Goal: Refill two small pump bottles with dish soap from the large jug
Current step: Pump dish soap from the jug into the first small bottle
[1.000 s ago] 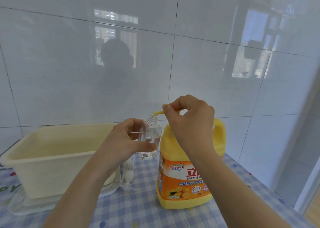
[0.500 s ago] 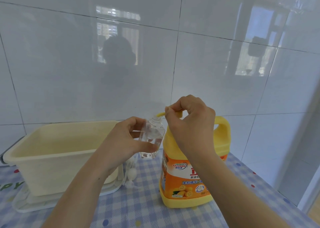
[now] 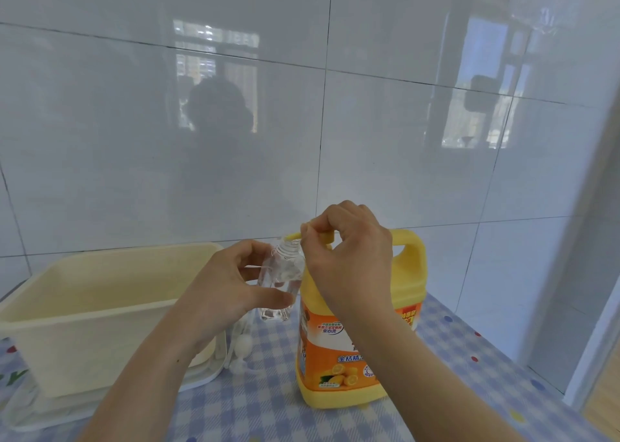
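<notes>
The left hand (image 3: pixel 231 287) gripped the upright bottle (image 3: pixel 281 280). The right hand (image 3: pixel 345 250) pinched the jug (image 3: pixel 362 334) pump, its spout directly over the bottle's open neck.

Clear bottle (image 3: pixel 281 280) held up beside the jug (image 3: pixel 362 324)

You see the small, uncapped bottle tilted slightly, its threaded neck just under the jug's yellow pump spout (image 3: pixel 292 237). The yellow jug with its orange label stands upright on the checked cloth, handle to the right.
</notes>
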Demonstrator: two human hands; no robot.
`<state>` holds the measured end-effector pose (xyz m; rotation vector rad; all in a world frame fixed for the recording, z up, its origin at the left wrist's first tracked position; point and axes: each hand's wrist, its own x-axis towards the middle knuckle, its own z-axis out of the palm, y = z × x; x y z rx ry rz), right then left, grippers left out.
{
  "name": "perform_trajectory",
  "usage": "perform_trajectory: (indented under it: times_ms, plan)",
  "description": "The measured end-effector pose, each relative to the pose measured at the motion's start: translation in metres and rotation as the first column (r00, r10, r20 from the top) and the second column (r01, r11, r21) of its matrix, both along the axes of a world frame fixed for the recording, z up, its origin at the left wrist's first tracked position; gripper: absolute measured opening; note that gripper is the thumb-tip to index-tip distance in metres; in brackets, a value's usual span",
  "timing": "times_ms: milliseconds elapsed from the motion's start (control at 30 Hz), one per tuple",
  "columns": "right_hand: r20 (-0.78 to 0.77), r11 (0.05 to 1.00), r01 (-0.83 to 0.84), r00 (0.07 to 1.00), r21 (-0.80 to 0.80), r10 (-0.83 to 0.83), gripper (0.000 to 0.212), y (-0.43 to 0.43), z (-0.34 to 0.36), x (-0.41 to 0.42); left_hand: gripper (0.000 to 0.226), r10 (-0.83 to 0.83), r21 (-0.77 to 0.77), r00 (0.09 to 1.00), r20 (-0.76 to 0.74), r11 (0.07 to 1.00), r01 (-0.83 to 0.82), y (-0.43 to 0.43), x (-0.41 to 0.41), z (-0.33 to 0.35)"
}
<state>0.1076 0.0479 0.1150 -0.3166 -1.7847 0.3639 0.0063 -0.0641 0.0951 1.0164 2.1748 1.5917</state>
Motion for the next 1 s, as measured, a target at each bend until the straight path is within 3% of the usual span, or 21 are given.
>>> perform_trajectory:
  times_ms: [567,800,1000]
  plan:
    - [0.019,1.000,0.013,1.000,0.007,-0.013,0.020,0.001,0.002,0.001,0.065,-0.013,0.006,1.000,0.001,1.000,0.013,0.002,0.000,0.001]
    - [0.050,0.995,-0.011,0.999,-0.099,0.016,0.018,-0.002,0.021,0.004,0.054,-0.029,0.046,0.999,0.021,0.999,0.028,-0.001,-0.002,0.001]
    - [0.129,0.989,-0.003,0.991,-0.150,0.022,0.018,0.000,0.036,0.005,0.064,-0.029,0.093,0.999,0.036,0.995,0.025,-0.002,0.000,0.004]
